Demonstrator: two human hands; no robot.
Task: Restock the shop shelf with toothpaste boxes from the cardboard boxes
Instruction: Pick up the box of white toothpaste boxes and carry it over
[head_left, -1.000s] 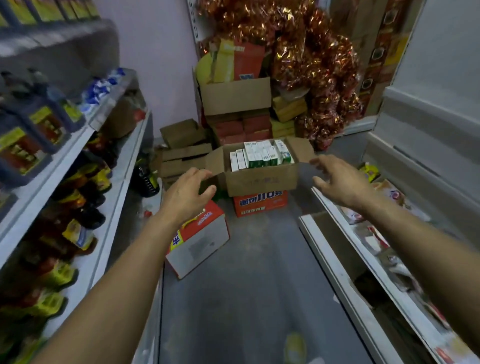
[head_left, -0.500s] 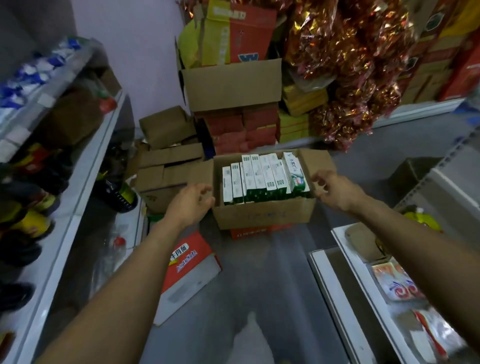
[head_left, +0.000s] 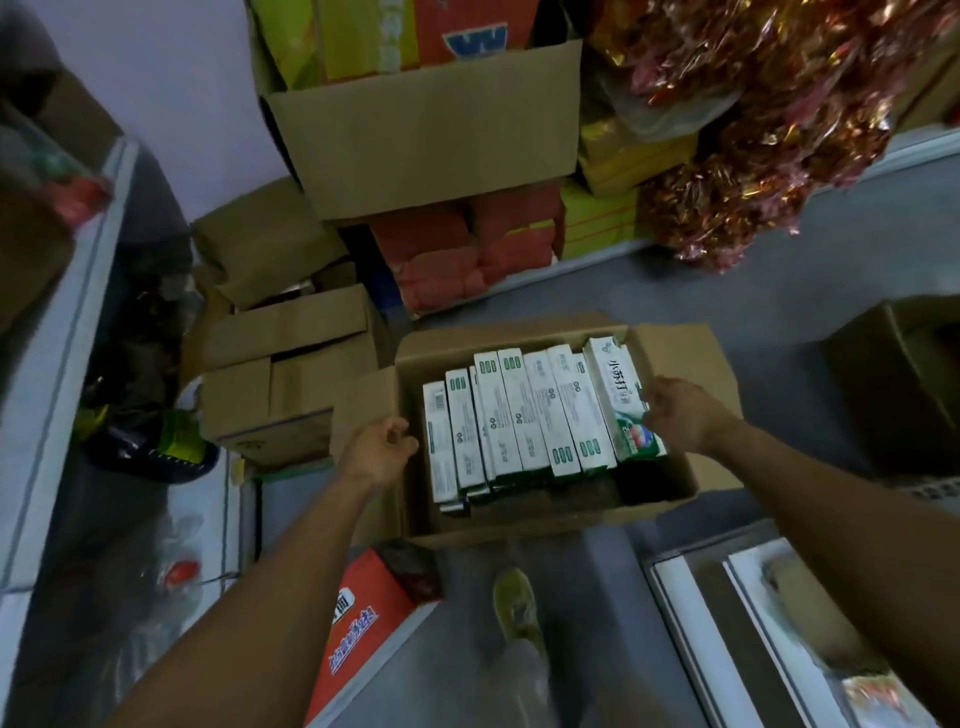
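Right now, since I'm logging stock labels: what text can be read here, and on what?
"小苏打": rightmost toothpaste box.
Blue letters on the red pack in the top carton: cut off, unreadable.
White characters on the red box: upside down, blurred.
Print on the other toothpaste boxes: too small.

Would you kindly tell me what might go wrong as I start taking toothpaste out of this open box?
1. The toothpaste boxes stand on end in a loose row, with an empty gap at the near side of the cardboard box. Pulling out the one beside the right hand may topple the others.
2. The red-and-white carton lies close to your shoe, so a step back might trip you.
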